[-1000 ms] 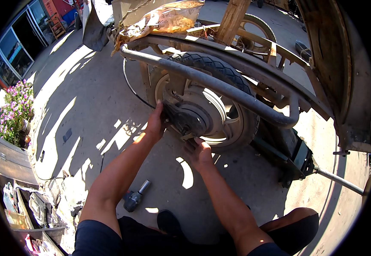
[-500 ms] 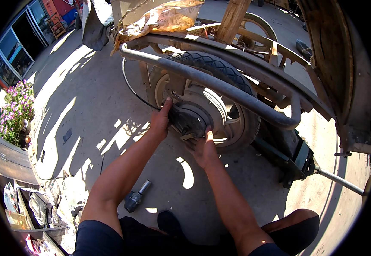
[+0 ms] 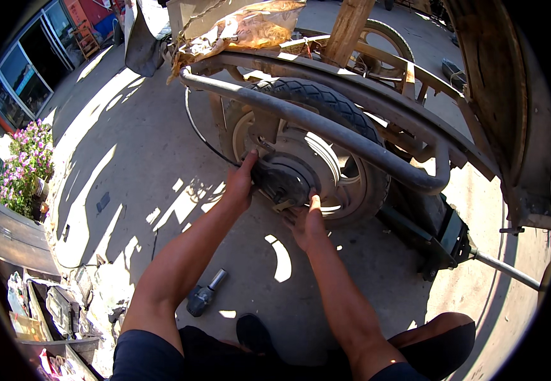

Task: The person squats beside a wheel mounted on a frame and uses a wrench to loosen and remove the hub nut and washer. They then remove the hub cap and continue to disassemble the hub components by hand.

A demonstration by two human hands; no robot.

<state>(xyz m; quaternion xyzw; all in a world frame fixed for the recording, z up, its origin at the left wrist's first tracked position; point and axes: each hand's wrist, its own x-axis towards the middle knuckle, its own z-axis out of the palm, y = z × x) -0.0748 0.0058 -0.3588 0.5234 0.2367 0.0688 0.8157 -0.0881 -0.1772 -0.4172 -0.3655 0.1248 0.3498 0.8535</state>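
A wheel with a black treaded tyre (image 3: 326,101) hangs in the frame of a vehicle in front of me. At its hub sits a dark round brake drum plate (image 3: 288,178), with a small lever at its lower edge. My left hand (image 3: 242,182) grips the plate's left side, thumb on top and fingers mostly hidden beneath. From the lower right, my right hand (image 3: 306,227) holds the plate's edge, thumb pressed on it and fingers curled below. A black cable (image 3: 200,138) curves down from the frame to the plate beside my left hand.
A bent grey metal tube (image 3: 313,119) crosses above the wheel. To the right stands a green floor jack (image 3: 443,238) with a long handle (image 3: 507,270). A cordless power tool (image 3: 204,294) lies on the concrete near my foot. Compartments of parts (image 3: 63,311) are at lower left, flowers (image 3: 29,159) beyond.
Both hands keep their hold on the brake drum plate, nearly in place. The whole view has shifted very slightly.
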